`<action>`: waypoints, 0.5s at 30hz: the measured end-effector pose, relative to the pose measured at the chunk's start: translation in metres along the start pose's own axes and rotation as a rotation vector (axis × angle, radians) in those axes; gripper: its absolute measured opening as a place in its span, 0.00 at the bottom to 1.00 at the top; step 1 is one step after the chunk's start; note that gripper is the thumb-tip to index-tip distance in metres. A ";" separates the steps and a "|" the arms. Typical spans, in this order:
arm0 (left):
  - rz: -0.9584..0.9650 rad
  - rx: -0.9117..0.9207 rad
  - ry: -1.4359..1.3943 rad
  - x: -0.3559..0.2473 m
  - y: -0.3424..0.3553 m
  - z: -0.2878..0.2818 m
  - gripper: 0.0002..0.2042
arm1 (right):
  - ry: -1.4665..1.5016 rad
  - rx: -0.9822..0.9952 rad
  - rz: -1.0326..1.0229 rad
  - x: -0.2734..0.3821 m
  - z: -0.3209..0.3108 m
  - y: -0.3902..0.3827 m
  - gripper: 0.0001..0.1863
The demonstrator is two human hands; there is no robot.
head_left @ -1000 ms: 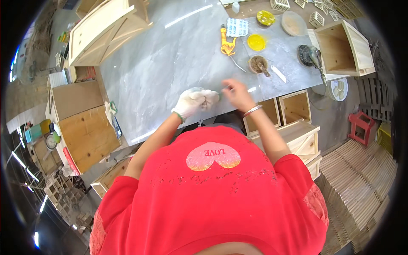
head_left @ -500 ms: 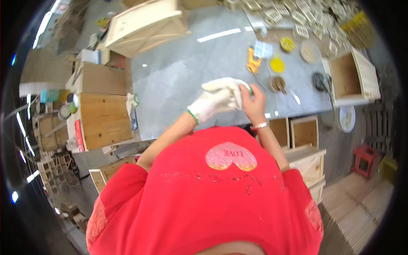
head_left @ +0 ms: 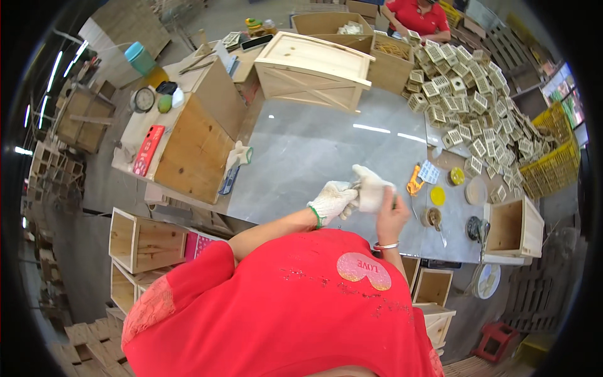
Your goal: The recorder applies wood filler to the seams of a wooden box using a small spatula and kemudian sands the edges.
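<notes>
In front of my chest, above the grey tabletop (head_left: 301, 151), a white knit work glove (head_left: 374, 190) is held between both hands. My left hand (head_left: 333, 201) wears a matching white glove with a green cuff, its fingers closed on the near side of the loose glove. My right hand (head_left: 392, 215) is bare, with a bracelet at the wrist, and pinches the loose glove by its cuff end. The loose glove is slightly blurred, and whether any right fingers are inside it is hidden. Another glove (head_left: 239, 153) lies at the table's left edge.
A wooden crate (head_left: 312, 70) stands at the far edge. Small slatted blocks (head_left: 461, 91) pile up at the back right, near another person (head_left: 419, 16) in red. An orange tool (head_left: 414, 182), yellow lid (head_left: 438, 196) and jar (head_left: 432, 217) lie right. A wooden cabinet (head_left: 195, 147) borders the left.
My view has swung, showing more of the far side and the other person. Both hands stay together at the loose glove, which now spreads up and left from my right fingers.
</notes>
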State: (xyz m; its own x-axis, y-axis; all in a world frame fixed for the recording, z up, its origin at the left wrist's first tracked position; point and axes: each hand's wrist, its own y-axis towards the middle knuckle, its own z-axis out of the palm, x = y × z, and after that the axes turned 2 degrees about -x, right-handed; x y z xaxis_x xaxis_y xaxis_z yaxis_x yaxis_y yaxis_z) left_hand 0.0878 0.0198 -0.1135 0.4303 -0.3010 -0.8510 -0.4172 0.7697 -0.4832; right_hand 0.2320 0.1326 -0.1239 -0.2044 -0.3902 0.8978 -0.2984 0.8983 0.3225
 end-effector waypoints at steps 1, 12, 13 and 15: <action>-0.040 -0.068 -0.007 0.009 0.004 -0.016 0.09 | -0.009 -0.105 0.071 -0.004 0.004 0.003 0.17; 0.728 -0.275 0.870 -0.004 -0.020 -0.052 0.18 | -0.322 0.147 -0.253 0.034 0.026 -0.014 0.06; 0.719 -0.254 0.866 -0.009 -0.025 -0.051 0.18 | -0.307 0.198 -0.248 0.037 0.029 -0.021 0.06; 0.389 0.145 0.484 -0.013 -0.031 -0.045 0.15 | -0.300 0.289 -0.229 0.043 0.034 -0.032 0.06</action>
State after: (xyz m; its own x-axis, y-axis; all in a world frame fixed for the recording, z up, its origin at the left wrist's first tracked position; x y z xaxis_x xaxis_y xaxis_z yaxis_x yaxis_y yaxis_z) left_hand 0.0587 -0.0253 -0.0968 -0.1558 -0.1783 -0.9716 -0.3429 0.9322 -0.1161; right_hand 0.2006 0.0804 -0.1058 -0.3503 -0.6510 0.6735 -0.6054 0.7060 0.3675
